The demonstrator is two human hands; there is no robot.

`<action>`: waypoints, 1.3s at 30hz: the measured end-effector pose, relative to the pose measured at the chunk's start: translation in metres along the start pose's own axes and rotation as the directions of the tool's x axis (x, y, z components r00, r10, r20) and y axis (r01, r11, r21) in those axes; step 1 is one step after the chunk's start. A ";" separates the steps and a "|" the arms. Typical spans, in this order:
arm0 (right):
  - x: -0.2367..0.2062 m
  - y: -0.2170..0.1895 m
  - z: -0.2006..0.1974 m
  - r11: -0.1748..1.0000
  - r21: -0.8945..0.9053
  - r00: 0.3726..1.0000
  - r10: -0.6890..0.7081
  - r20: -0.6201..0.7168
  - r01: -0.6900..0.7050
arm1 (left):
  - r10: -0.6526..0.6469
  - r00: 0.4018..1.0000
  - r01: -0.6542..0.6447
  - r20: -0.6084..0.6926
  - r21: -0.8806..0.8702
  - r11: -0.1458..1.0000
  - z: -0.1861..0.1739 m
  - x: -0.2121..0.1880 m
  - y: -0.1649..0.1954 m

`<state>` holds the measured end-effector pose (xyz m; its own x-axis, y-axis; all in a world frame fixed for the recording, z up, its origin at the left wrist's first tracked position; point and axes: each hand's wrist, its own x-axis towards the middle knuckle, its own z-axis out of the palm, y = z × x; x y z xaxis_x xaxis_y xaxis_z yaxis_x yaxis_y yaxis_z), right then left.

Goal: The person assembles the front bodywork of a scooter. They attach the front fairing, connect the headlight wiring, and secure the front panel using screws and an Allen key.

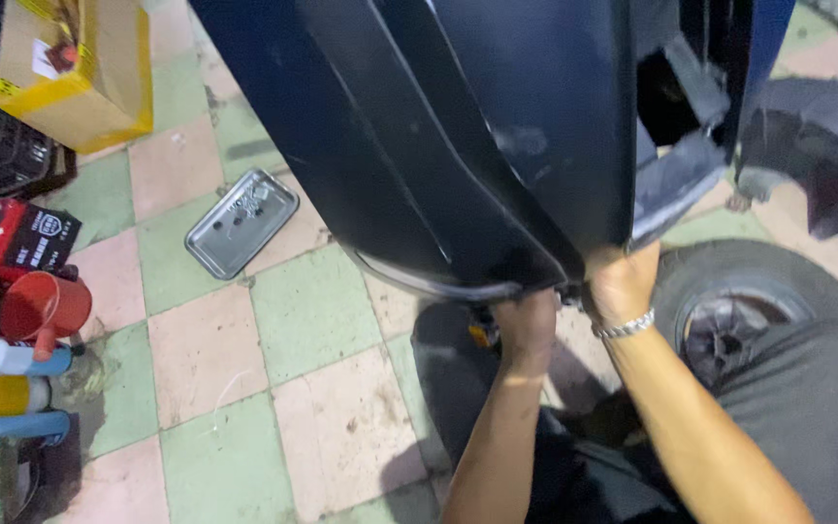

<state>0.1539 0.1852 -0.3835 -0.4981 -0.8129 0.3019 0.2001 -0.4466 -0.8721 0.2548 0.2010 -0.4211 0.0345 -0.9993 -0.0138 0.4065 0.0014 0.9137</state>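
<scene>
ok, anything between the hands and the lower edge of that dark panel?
Nothing visible. Both the left hand and the right hand are already against the lower edge of the dark body panel; the fingertips are hidden beneath it.

Green and pink checkered floor tiles [312, 311]; worn, stained, dim light

Both hands' fingers vanish under the dark body panel [458, 146], whose top runs off the frame.
</scene>
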 end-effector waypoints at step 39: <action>0.029 -0.119 -0.034 0.754 -0.647 0.837 0.424 0.347 -0.114 | -0.035 0.942 0.312 0.334 -0.830 0.463 0.063 0.132 0.070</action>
<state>0.0871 0.2277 -0.2842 -0.0396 -0.9991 0.0163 -0.3388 -0.0020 -0.9409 0.2306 0.0670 -0.3331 -0.2868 -0.9537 0.0912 0.9566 -0.2799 0.0814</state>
